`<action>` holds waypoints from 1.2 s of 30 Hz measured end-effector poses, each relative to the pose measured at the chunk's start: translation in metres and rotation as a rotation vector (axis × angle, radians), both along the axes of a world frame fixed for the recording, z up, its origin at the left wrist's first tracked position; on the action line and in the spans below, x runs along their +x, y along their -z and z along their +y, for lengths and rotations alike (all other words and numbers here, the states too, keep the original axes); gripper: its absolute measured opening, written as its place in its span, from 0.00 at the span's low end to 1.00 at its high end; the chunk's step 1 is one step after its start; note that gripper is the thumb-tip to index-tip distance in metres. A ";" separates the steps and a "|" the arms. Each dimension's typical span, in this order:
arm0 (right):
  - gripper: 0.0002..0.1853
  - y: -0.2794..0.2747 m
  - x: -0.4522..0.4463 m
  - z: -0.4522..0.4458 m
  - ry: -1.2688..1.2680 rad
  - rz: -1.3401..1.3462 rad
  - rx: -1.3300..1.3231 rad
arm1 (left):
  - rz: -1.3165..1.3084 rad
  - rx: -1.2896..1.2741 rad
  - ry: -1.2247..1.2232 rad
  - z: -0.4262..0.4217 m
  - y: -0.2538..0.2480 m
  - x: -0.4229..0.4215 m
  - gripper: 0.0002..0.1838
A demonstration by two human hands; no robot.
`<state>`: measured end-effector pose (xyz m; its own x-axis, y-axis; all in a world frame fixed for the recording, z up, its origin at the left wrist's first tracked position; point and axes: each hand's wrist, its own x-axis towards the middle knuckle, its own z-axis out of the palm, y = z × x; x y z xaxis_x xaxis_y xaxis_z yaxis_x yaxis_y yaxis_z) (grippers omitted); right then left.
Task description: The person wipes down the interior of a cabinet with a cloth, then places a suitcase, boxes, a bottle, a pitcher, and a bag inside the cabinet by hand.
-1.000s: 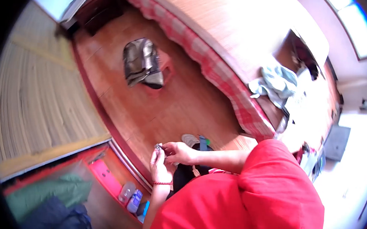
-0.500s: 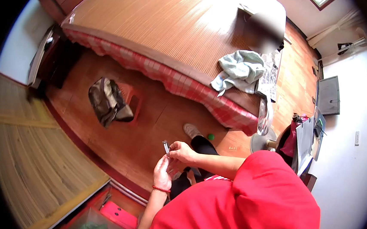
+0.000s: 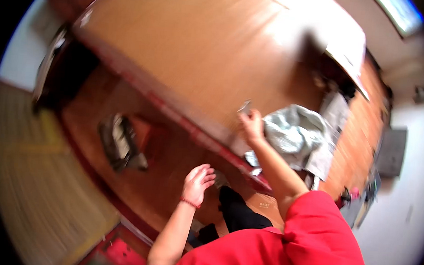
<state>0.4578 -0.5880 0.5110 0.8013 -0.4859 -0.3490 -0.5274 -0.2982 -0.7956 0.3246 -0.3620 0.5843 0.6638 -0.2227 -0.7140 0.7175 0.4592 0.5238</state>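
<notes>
My right hand (image 3: 252,125) is stretched out over the mat-covered bed (image 3: 189,46). Between its thumb and fingers is a small silver nail clipper (image 3: 244,106), blurred by the movement. A crumpled pale green towel (image 3: 292,131) lies on the bed's edge just to the right of that hand. Lower down, my left hand (image 3: 197,183) is held in the air above the floor, open and holding nothing, its fingers stretched out. A red bead bracelet (image 3: 190,202) circles the left wrist.
A brown and cream bag (image 3: 120,143) rests on a reddish stool (image 3: 148,136) beside the bed. At lower left are a wooden surface (image 3: 38,183) and an open drawer with a red item (image 3: 122,255). A grey panel (image 3: 391,152) stands at the right wall.
My right hand has moved away from the left, up and over the bed, carrying the nail clipper. My left hand has opened and stays low. The view has tilted and blurred.
</notes>
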 end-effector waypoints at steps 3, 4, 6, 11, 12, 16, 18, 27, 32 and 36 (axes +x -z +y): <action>0.25 0.000 0.008 -0.005 0.074 -0.245 0.006 | 0.060 0.032 -0.113 -0.003 0.011 0.011 0.16; 0.20 0.027 0.011 -0.006 0.037 -0.344 -0.065 | 0.095 0.043 -0.144 0.000 0.018 0.013 0.16; 0.15 -0.016 0.001 0.037 -0.057 -0.230 0.237 | 0.094 0.033 -0.236 0.010 0.037 0.011 0.14; 0.11 0.009 -0.032 0.137 -0.482 0.025 0.644 | 0.130 0.041 -0.495 0.055 0.046 0.001 0.16; 0.11 0.002 -0.036 0.158 -0.495 0.199 0.686 | 0.139 0.019 -0.562 0.069 0.056 -0.004 0.16; 0.17 0.002 -0.038 0.228 -0.621 0.416 0.680 | 0.201 -0.042 -0.820 0.128 0.091 -0.020 0.17; 0.29 0.005 -0.033 0.263 -0.699 0.512 0.644 | 0.235 -0.081 -0.924 0.161 0.116 -0.024 0.18; 0.55 0.077 0.025 0.409 -0.783 0.416 0.443 | 0.281 0.058 -0.975 0.308 0.193 0.008 0.49; 0.32 0.122 0.039 0.432 -0.711 0.390 0.694 | -0.054 0.046 -0.919 0.351 0.227 0.025 0.45; 0.23 0.104 0.042 0.435 -0.468 0.598 0.597 | -0.063 0.165 -1.105 0.358 0.229 0.041 0.53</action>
